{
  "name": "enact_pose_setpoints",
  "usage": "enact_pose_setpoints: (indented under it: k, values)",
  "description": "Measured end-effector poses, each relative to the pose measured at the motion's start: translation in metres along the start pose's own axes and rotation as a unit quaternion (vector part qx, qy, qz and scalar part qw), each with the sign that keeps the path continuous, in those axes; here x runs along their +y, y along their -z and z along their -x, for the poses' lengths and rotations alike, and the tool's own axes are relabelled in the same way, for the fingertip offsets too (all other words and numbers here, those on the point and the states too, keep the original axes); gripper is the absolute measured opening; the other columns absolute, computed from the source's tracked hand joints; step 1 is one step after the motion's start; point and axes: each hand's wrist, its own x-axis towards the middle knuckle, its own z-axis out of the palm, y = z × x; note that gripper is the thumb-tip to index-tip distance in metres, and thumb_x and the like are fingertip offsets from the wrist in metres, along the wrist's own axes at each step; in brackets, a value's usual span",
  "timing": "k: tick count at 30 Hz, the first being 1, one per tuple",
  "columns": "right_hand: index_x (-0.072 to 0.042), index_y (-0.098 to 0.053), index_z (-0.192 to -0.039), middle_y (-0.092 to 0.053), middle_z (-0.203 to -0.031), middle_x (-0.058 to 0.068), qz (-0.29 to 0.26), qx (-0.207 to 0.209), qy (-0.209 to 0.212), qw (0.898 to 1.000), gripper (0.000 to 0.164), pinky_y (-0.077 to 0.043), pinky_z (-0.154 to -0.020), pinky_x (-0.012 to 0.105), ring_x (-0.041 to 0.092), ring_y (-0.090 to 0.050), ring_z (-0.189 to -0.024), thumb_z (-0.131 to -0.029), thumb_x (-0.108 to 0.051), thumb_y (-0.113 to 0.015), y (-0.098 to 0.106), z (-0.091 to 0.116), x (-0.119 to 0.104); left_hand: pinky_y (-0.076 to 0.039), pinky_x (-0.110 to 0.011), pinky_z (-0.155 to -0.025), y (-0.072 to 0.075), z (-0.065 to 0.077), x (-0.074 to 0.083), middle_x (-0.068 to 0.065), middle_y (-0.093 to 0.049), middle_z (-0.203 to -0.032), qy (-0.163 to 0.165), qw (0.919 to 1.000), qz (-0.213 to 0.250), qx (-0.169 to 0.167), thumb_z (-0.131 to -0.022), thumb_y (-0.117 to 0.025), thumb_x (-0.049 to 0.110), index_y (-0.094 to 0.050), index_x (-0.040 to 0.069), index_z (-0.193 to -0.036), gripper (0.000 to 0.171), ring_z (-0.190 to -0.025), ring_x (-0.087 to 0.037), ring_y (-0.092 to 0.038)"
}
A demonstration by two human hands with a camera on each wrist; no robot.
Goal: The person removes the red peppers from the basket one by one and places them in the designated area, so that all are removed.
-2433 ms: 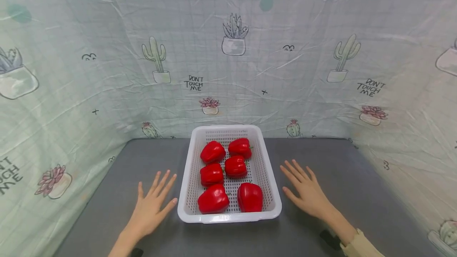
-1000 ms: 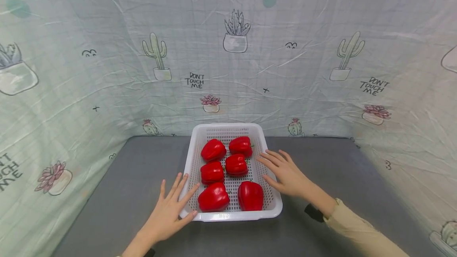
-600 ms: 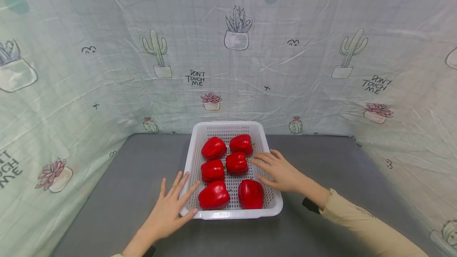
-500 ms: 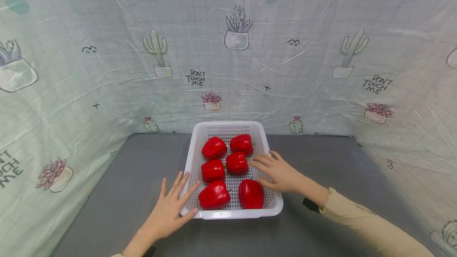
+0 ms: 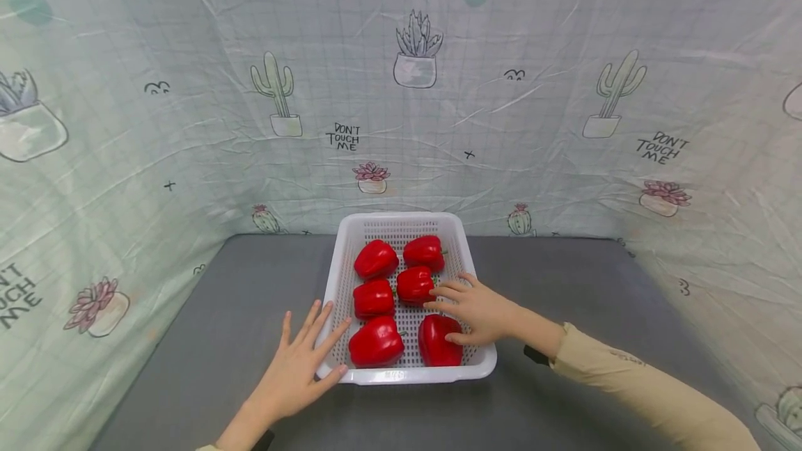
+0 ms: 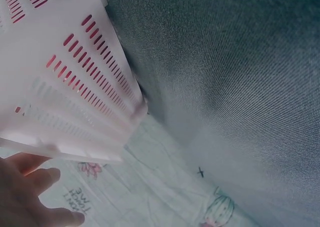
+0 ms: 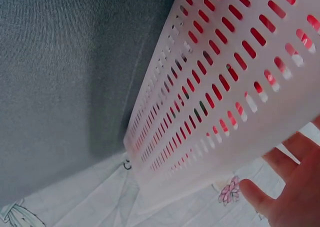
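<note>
A white slotted basket (image 5: 397,377) stands on the grey table with several red bell peppers inside. My right hand (image 5: 482,312) reaches over its right rim, fingers spread and slightly bent. Its thumb overlaps the front-right bell pepper (image 5: 435,348); its fingertips are near the middle-right bell pepper (image 5: 415,285). Whether they touch either one, I cannot tell. Spread at the front-left corner, my left hand (image 5: 291,374) has its fingertips over the rim, beside the front-left bell pepper (image 5: 376,343). Both wrist views show the basket's slotted outer wall (image 7: 220,87) and part of each hand.
Two more bell peppers lie at the back of the basket, and another bell pepper (image 5: 374,299) sits in the middle left. Grey table (image 5: 564,277) extends on both sides. A cactus-printed cloth (image 5: 413,152) encloses the back and sides.
My right hand has come in from the table on the right, over the basket, then nearer to the front-right bell pepper. My left hand moved right to the rim and has stayed there.
</note>
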Motion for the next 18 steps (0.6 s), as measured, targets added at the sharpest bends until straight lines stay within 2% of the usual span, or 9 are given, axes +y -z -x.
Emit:
enact_pose_setpoints:
  k: [12,18]
  values:
    - [-0.024,-0.042,-0.132,-0.048,-0.133,0.000,-0.001,-0.026,0.017,1.000,0.064,-0.025,-0.102,0.053,0.019,-0.040,-0.122,-0.076,-0.052,-0.057,-0.012,-0.005,-0.006,0.024,-0.042,-0.103,0.001,0.000,-0.001,-0.012,-0.030,-0.145,-0.011,0.9997,-0.008,0.020,-0.076,-0.059,0.048,-0.039,0.026,-0.135,0.066,-0.135,-0.031,-0.017]
    - [-0.024,-0.041,-0.133,-0.049,-0.131,-0.003,-0.003,-0.041,0.015,0.999,0.067,-0.025,-0.103,0.054,0.018,-0.041,-0.120,-0.075,-0.053,-0.058,-0.015,-0.007,-0.011,0.026,-0.040,-0.102,0.000,0.001,-0.001,-0.013,-0.032,-0.144,-0.016,0.9996,-0.009,0.021,-0.076,-0.058,0.049,-0.041,0.025,-0.134,0.065,-0.135,-0.031,-0.019]
